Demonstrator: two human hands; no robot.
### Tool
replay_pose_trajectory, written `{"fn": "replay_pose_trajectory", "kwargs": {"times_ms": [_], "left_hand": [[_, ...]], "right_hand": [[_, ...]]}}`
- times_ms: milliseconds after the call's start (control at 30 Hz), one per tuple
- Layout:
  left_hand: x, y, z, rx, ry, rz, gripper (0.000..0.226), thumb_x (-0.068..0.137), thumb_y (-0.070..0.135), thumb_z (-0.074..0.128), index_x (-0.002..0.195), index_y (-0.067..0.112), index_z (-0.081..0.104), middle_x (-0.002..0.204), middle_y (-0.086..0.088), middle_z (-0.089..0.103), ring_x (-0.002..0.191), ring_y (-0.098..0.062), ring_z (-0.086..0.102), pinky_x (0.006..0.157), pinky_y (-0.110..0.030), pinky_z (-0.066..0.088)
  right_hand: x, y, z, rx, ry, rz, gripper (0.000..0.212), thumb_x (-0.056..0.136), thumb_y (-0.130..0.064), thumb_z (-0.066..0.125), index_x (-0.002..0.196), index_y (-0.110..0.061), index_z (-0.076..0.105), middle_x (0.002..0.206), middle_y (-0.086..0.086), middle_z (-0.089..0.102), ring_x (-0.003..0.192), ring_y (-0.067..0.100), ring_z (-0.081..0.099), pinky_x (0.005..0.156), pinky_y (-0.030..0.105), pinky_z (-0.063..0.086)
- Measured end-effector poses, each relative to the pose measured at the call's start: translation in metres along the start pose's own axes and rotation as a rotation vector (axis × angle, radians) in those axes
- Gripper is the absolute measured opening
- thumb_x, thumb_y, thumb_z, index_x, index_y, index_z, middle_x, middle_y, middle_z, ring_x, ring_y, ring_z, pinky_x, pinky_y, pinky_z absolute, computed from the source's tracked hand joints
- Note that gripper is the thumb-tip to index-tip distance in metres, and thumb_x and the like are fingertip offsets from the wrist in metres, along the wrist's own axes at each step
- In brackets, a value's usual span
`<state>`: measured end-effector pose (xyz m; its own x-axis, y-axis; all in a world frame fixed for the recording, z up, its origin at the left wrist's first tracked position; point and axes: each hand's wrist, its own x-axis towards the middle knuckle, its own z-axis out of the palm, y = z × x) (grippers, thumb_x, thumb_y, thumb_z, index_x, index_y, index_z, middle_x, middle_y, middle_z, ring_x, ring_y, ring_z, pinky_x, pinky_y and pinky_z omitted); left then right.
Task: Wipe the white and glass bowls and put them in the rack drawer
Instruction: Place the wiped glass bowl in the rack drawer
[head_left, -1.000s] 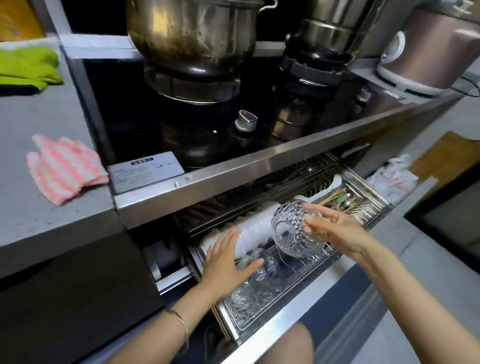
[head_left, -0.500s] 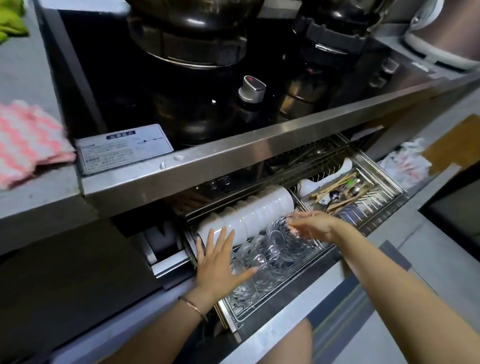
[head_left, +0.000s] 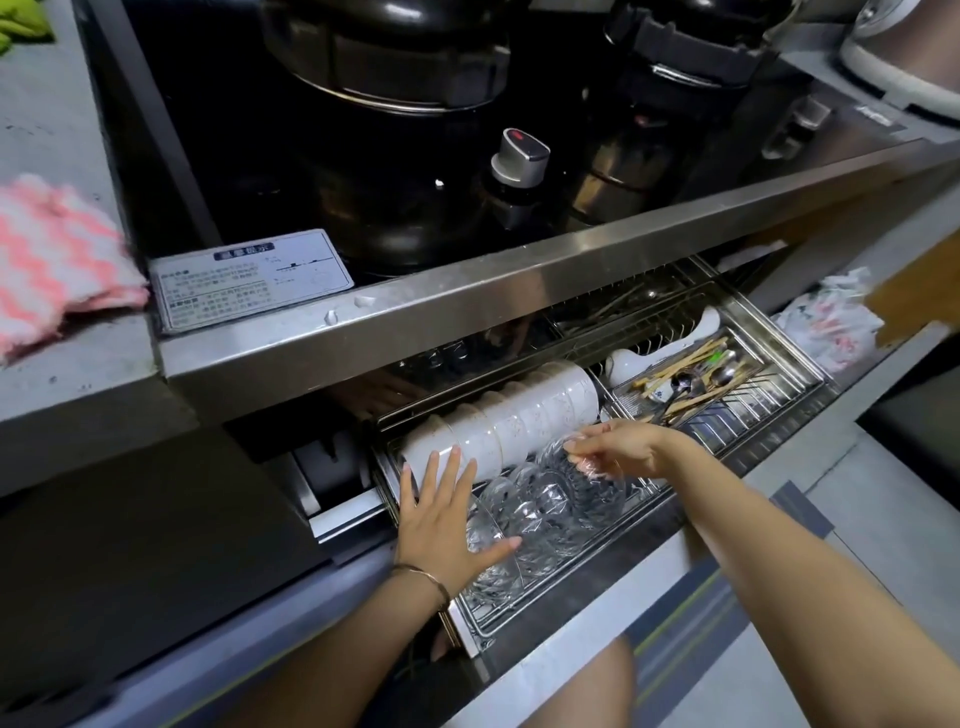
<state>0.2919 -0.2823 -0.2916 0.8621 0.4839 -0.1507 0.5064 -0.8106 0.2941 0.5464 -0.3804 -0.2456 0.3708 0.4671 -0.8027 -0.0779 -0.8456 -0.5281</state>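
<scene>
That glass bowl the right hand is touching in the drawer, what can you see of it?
The glass bowl is clear, with a cut, faceted pattern that catches the light. It stands on edge, tilted, at the right end of a row of similar glass bowls in the rack drawer, just in front of the white bowls. The right hand pinches its upper rim, with the fingers outside and the thumb showing through the glass. It looks whole and empty.
</scene>
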Motion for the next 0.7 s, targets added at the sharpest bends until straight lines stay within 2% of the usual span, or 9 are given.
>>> {"fn": "replay_pose_trajectory", "kwargs": {"times_ms": [67,133,200,333,467,533,633,700], "left_hand": [[0.001,-0.001,0.0,0.008,-0.01,-0.007,0.118,0.054,0.091,-0.008,0.152,0.025,-0.009,0.151,0.005,-0.028,0.137,-0.017,-0.031,0.098,-0.042,-0.038],[0.001,-0.001,0.002,0.014,-0.016,-0.011,0.12,0.051,0.091,-0.01,0.152,0.025,-0.008,0.149,0.005,-0.029,0.137,-0.017,-0.031,0.098,-0.042,-0.038],[0.0,-0.001,0.0,0.009,-0.027,-0.013,0.121,0.051,0.091,-0.01,0.152,0.025,-0.008,0.152,0.004,-0.027,0.137,-0.017,-0.031,0.098,-0.042,-0.037],[0.001,0.0,-0.001,0.015,-0.038,-0.015,0.12,0.052,0.091,-0.007,0.152,0.024,-0.008,0.151,0.004,-0.029,0.137,-0.018,-0.031,0.099,-0.042,-0.037],[0.0,0.0,-0.002,0.014,-0.057,-0.018,0.122,0.05,0.091,-0.01,0.152,0.024,-0.008,0.149,0.005,-0.031,0.139,-0.019,-0.03,0.101,-0.043,-0.035],[0.0,0.0,-0.002,0.013,-0.069,-0.02,0.124,0.049,0.092,-0.011,0.152,0.024,-0.007,0.15,0.005,-0.03,0.142,-0.02,-0.027,0.105,-0.045,-0.031],[0.001,0.0,-0.003,-0.018,-0.092,-0.03,0.123,0.053,0.095,-0.001,0.152,0.023,-0.007,0.155,0.003,-0.026,0.141,-0.019,-0.028,0.109,-0.047,-0.027],[0.001,-0.001,-0.005,-0.036,-0.115,-0.037,0.115,0.064,0.093,0.014,0.152,0.023,-0.007,0.157,0.003,-0.024,0.141,-0.018,-0.028,0.111,-0.047,-0.024]], "right_hand": [[-0.001,-0.001,0.0,-0.025,-0.009,0.013,0.06,0.084,-0.029,0.068,0.135,-0.005,0.048,0.097,-0.001,0.058,0.082,0.012,0.055,0.076,0.027,0.047],[-0.001,-0.002,0.005,-0.015,-0.064,0.041,0.046,0.085,-0.024,0.066,0.126,-0.005,0.055,0.093,0.0,0.061,0.076,0.012,0.056,0.066,0.024,0.049],[0.001,-0.001,0.011,0.004,-0.126,0.071,0.029,0.087,-0.017,0.065,0.114,-0.005,0.061,0.091,0.004,0.063,0.073,0.012,0.057,0.068,0.023,0.047],[0.004,0.001,0.02,-0.032,-0.147,0.08,0.02,0.09,-0.011,0.062,0.11,-0.004,0.06,0.083,0.004,0.066,0.067,0.011,0.061,0.063,0.023,0.05],[0.0,-0.001,0.022,-0.04,-0.132,0.079,0.002,0.091,-0.009,0.061,0.09,-0.008,0.06,0.077,0.005,0.067,0.069,0.015,0.063,0.068,0.031,0.055],[-0.003,-0.003,0.022,-0.066,-0.133,0.077,0.007,0.092,-0.013,0.061,0.085,-0.011,0.06,0.08,0.003,0.066,0.07,0.014,0.062,0.072,0.033,0.056],[-0.012,-0.006,0.023,-0.081,-0.088,0.069,0.008,0.094,-0.015,0.059,0.089,-0.008,0.061,0.08,0.004,0.065,0.058,0.009,0.062,0.058,0.026,0.053],[-0.018,-0.006,0.022,-0.074,-0.01,0.038,0.008,0.094,-0.013,0.058,0.091,-0.006,0.062,0.083,0.006,0.065,0.058,0.009,0.061,0.061,0.022,0.05]]}}
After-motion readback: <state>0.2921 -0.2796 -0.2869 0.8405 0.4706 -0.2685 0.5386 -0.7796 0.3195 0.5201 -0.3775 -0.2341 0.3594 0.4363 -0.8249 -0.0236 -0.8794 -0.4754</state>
